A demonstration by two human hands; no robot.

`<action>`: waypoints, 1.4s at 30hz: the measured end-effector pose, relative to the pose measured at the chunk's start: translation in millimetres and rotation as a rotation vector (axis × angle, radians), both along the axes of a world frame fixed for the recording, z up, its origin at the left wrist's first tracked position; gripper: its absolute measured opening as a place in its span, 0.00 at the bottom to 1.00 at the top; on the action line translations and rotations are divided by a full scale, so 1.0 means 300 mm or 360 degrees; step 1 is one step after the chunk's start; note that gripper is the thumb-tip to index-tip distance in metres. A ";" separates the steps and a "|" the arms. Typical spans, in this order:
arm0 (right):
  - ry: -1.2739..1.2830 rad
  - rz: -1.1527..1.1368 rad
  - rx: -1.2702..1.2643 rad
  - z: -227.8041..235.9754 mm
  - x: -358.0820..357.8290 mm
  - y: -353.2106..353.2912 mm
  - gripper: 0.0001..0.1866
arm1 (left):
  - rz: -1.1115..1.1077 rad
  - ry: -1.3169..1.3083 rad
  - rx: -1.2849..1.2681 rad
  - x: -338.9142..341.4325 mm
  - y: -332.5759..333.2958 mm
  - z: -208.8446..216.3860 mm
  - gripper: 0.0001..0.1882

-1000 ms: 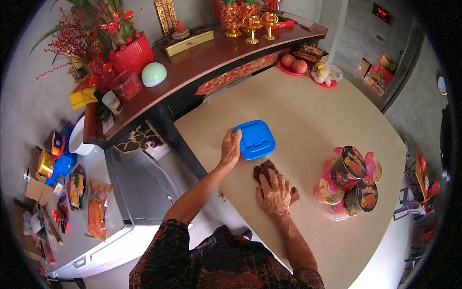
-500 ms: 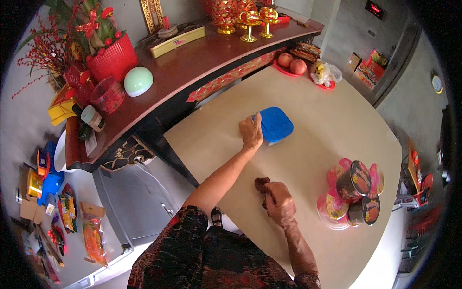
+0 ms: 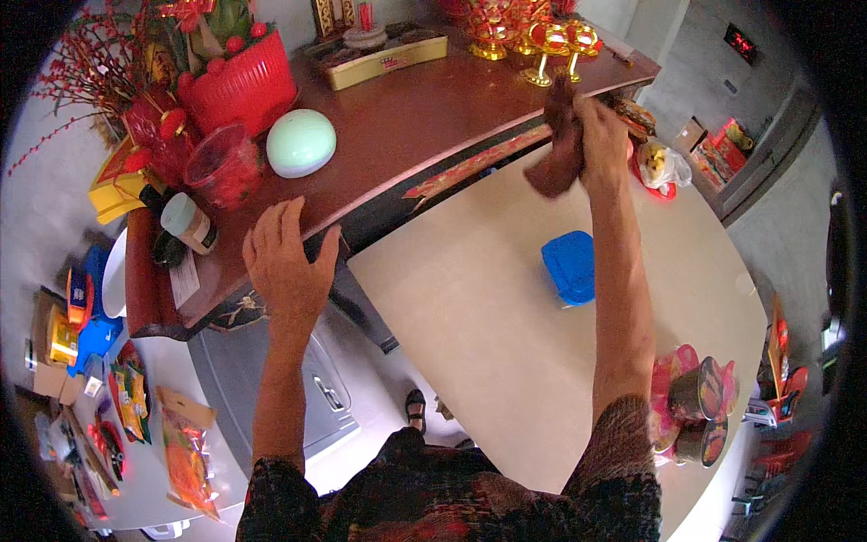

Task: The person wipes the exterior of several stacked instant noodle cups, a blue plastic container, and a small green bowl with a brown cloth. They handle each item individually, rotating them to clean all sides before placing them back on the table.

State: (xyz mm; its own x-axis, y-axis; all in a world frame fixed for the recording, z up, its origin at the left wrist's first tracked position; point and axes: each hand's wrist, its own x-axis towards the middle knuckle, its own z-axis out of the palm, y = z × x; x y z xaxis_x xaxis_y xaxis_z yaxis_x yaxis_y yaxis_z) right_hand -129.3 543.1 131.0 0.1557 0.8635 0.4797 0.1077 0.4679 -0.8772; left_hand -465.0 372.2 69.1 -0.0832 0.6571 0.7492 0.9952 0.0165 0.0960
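- Right hand [image 3: 603,135]: fingers closed on a brown cloth [image 3: 556,154], which hangs at the right part of the raised shelf [image 3: 388,131], along its near edge; contact cannot be determined.
- Left hand [image 3: 293,257]: fingers spread, at the shelf's near edge, left; contact cannot be determined.
- Blue box [image 3: 567,265]: on the tabletop [image 3: 470,325], partly behind the right forearm.
- Green dome [image 3: 301,143]: on the shelf, beyond the left hand.

Only illegible, blurred print on the pale-lidded jar [image 3: 188,223], the tan box [image 3: 384,64] and the red-lit wall display [image 3: 741,42]
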 end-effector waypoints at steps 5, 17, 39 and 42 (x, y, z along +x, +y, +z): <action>-0.0309 -0.0230 0.0075 0.020 -0.152 0.344 0.30 | 0.0154 0.0244 -0.0250 -0.055 -0.013 -0.053 0.39; -0.1860 0.0235 0.0872 -0.212 -0.502 0.139 0.25 | 0.0073 0.0112 -0.0202 -0.063 0.008 -0.085 0.40; -0.1793 0.0661 0.0636 -0.154 -0.620 0.165 0.22 | -0.0304 -0.0253 -0.0042 -0.091 0.076 0.062 0.46; -0.1706 0.0751 0.0604 -0.143 -0.577 0.160 0.22 | -0.0134 -0.0168 -0.0036 -0.130 0.246 0.119 0.48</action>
State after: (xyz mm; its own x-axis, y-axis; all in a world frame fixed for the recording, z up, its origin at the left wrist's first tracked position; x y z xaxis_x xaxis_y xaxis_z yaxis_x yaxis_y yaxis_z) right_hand -302.3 591.0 88.1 -0.7609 0.5063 0.4058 0.4406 0.8623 -0.2496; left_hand -503.9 445.9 104.7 -0.1043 0.6819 0.7240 0.9776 -0.0635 0.2006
